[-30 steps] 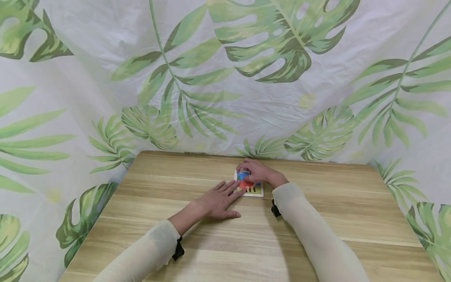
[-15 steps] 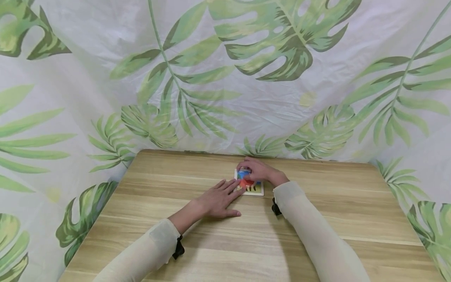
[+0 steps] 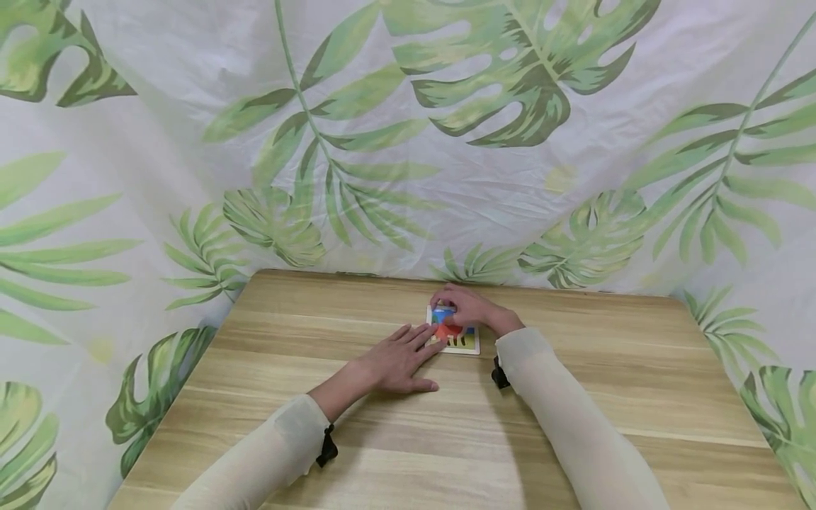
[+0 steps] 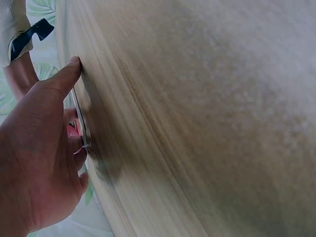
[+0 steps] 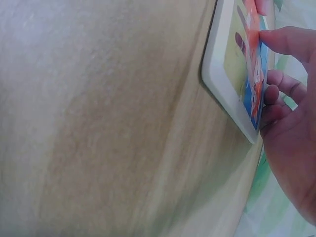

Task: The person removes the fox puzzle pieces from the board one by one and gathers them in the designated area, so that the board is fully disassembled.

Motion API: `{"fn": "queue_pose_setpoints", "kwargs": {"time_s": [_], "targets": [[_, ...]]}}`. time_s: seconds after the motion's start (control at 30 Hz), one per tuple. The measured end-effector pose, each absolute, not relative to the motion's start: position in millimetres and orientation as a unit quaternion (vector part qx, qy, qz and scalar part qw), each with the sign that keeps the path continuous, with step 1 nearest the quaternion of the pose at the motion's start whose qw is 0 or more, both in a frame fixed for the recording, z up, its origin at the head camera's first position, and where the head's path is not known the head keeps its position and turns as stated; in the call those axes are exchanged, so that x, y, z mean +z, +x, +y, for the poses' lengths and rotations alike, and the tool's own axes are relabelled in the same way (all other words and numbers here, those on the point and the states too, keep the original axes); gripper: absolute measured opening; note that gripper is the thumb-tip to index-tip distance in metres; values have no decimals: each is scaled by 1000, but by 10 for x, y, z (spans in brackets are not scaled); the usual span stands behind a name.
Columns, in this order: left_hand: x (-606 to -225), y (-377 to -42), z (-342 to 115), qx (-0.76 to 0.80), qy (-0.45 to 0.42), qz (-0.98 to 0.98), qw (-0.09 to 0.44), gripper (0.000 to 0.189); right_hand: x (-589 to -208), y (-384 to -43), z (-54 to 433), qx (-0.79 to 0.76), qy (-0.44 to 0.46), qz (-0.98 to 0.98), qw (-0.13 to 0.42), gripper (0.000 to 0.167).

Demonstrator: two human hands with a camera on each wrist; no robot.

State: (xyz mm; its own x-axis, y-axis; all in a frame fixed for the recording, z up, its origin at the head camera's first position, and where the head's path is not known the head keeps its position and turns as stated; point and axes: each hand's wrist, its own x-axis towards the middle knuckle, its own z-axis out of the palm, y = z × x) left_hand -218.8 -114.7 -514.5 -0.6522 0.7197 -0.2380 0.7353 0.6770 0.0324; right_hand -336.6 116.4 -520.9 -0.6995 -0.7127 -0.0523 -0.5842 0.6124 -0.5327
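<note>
A small white-bordered picture board [image 3: 468, 348], printed in blue, red and yellow, lies on the wooden table. My left hand [image 3: 398, 363] is spread flat, its fingertips over the board's left side and its thumb out on the wood. Over the board's top and middle bends my right hand [image 3: 468, 306]. In the right wrist view, the right thumb touches an orange part of the picture [image 5: 253, 42], while the other fingers curl at the board's far side. Whether they pinch a loose piece, I cannot tell. The hands hide much of the picture.
The wooden table [image 3: 268, 425] extends around the board on all sides. Right behind its back edge hangs a pale cloth [image 3: 357, 212] with green leaf prints, which also covers both sides.
Both hands keep nearly the same pose over the board. The whole head view has shifted very slightly.
</note>
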Motion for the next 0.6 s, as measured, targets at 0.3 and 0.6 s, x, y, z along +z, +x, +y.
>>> {"fn": "queue_pose_setpoints", "kwargs": {"time_s": [0.3, 0.6], "targets": [[-5133, -2180, -1147, -34, 398, 909, 119, 87, -5221, -3337, 1150, -255, -356, 891, 122, 35], [-5138, -2189, -1143, -47, 400, 908, 117, 88, -5227, -3330, 1133, -258, -355, 893, 103, 37]]}}
